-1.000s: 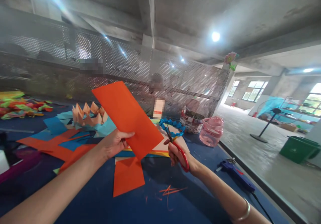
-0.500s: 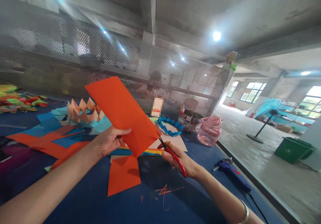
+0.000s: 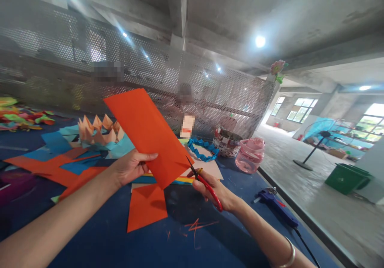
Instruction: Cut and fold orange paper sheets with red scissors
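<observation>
My left hand (image 3: 133, 167) pinches a long sheet of orange paper (image 3: 147, 136) near its lower edge, and the sheet stands tilted in the air. My right hand (image 3: 208, 190) grips a pair of red-handled scissors (image 3: 207, 190). Their narrow dark blades (image 3: 191, 166) reach up to the sheet's lower right edge. Whether they cut into it, I cannot tell. Below the hands, a loose orange paper piece (image 3: 146, 208) lies on the blue table (image 3: 99, 240).
Orange and blue paper scraps (image 3: 51, 166) and a folded paper crown (image 3: 100, 134) lie left. Ahead sit a blue zigzag paper strip (image 3: 202, 150), a woven basket (image 3: 227, 142) and a pink jar (image 3: 250, 155). A corded blue glue gun (image 3: 276, 208) rests near the table's right edge.
The scissors have swung left, bringing their blades to the sheet's lower right edge. Both hands and the sheet have shifted slightly, and the whole view has drifted a little.
</observation>
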Available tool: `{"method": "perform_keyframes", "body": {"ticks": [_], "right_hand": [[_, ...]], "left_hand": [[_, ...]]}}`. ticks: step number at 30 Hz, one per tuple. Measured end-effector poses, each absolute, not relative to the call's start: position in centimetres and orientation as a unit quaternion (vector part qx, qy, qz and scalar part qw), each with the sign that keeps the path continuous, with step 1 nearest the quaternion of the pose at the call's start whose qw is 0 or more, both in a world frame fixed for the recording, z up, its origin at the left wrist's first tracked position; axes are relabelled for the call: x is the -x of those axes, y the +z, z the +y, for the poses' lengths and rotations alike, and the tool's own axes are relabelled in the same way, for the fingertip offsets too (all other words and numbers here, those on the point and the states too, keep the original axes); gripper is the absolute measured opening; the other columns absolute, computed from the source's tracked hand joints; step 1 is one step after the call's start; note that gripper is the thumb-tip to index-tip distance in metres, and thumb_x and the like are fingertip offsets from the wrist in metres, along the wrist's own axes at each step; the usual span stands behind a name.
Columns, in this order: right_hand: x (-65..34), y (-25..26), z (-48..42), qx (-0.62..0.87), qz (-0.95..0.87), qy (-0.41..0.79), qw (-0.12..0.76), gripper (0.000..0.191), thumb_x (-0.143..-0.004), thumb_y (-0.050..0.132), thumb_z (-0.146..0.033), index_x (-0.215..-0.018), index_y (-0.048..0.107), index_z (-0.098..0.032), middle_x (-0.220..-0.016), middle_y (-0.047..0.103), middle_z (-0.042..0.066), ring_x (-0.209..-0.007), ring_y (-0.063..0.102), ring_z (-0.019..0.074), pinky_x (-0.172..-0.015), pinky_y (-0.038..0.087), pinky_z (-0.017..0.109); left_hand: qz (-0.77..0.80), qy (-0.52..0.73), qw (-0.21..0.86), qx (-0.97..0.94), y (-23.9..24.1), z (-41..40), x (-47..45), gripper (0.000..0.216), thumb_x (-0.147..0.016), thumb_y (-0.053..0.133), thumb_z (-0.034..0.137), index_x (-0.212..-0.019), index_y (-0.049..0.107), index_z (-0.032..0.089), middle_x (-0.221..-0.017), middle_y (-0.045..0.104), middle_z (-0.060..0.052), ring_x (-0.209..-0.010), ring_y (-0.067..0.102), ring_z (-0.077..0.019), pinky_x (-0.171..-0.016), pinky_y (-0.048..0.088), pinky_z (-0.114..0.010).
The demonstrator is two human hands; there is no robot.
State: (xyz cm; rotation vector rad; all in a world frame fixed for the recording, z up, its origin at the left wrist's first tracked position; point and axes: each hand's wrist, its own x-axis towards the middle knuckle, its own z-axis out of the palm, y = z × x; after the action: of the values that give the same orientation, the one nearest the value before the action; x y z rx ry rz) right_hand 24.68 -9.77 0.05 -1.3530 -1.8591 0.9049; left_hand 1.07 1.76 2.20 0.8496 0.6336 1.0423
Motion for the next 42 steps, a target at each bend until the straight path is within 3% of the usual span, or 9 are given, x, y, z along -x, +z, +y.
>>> {"method": "perform_keyframes", "body": {"ticks": [8, 14, 20, 24, 29, 34, 42], "right_hand": [[-24.7, -0.4, -9.7, 0.520, -0.710, 0.341, 0.329, 0.053, -0.088, 0.047, -0.065, -0.115, 0.055, -0.020, -0.078, 0.047, -0.001, -0.064, 0.048, 0.0120, -0.058, 0.042, 0.024], [-24.5, -0.6, -9.7, 0.526, -0.709, 0.332, 0.332, 0.056, -0.087, 0.046, -0.067, -0.115, 0.055, -0.019, -0.072, 0.045, -0.003, -0.057, 0.044, 0.0098, -0.052, 0.038, 0.022], [-24.7, -1.1, -9.4, 0.524, -0.720, 0.307, 0.334, 0.053, -0.088, 0.049, -0.064, -0.109, 0.059, -0.016, -0.063, 0.043, -0.004, -0.052, 0.041, 0.0080, -0.048, 0.033, 0.020], [-24.5, -0.9, -9.5, 0.540, -0.710, 0.301, 0.338, 0.050, -0.088, 0.050, -0.062, -0.103, 0.061, -0.016, -0.060, 0.044, -0.004, -0.050, 0.041, 0.0077, -0.047, 0.031, 0.019], [-24.4, -0.6, -9.6, 0.552, -0.699, 0.301, 0.341, 0.047, -0.087, 0.055, -0.059, -0.099, 0.062, -0.014, -0.059, 0.044, -0.005, -0.047, 0.040, 0.0067, -0.044, 0.028, 0.019], [-24.9, -1.8, -9.0, 0.540, -0.688, 0.319, 0.364, 0.043, -0.085, 0.060, -0.055, -0.096, 0.063, -0.014, -0.059, 0.045, -0.005, -0.042, 0.037, 0.0055, -0.041, 0.026, 0.018], [-24.9, -2.3, -8.6, 0.544, -0.691, 0.279, 0.386, 0.038, -0.082, 0.065, -0.052, -0.089, 0.066, -0.014, -0.063, 0.050, -0.003, -0.048, 0.035, 0.0058, -0.045, 0.026, 0.019]], "left_hand": [[0.281, 0.480, 0.735, -0.388, 2.2, 1.5, -1.0, 0.061, -0.070, 0.061, -0.010, -0.122, 0.064, 0.021, -0.093, 0.078, -0.004, -0.078, 0.075, -0.0202, -0.069, 0.062, -0.026], [0.275, 0.479, 0.731, -0.401, 1.9, 1.7, -1.0, 0.055, -0.068, 0.064, -0.009, -0.118, 0.066, 0.017, -0.090, 0.078, -0.006, -0.081, 0.075, -0.0219, -0.070, 0.063, -0.026], [0.291, 0.476, 0.721, -0.410, 1.7, 1.9, -1.0, 0.052, -0.067, 0.067, -0.004, -0.114, 0.069, 0.021, -0.104, 0.077, -0.005, -0.104, 0.069, -0.0274, -0.072, 0.063, -0.027], [0.299, 0.473, 0.720, -0.411, 1.6, 2.1, -1.0, 0.044, -0.065, 0.069, -0.003, -0.104, 0.071, 0.017, -0.111, 0.075, -0.007, -0.112, 0.064, -0.0294, -0.078, 0.063, -0.028], [0.297, 0.462, 0.720, -0.425, 1.6, 2.2, -0.9, 0.036, -0.064, 0.073, 0.001, -0.097, 0.072, 0.015, -0.115, 0.073, -0.009, -0.117, 0.060, -0.0323, -0.082, 0.062, -0.033], [0.312, 0.465, 0.714, -0.420, 1.9, 1.9, -0.9, 0.035, -0.060, 0.075, 0.001, -0.092, 0.073, 0.018, -0.112, 0.074, -0.007, -0.121, 0.057, -0.0320, -0.084, 0.060, -0.029], [0.313, 0.461, 0.717, -0.419, 2.2, 1.7, -1.0, 0.036, -0.060, 0.076, 0.002, -0.092, 0.072, 0.017, -0.109, 0.075, -0.008, -0.122, 0.056, -0.0319, -0.092, 0.056, -0.033]]}}
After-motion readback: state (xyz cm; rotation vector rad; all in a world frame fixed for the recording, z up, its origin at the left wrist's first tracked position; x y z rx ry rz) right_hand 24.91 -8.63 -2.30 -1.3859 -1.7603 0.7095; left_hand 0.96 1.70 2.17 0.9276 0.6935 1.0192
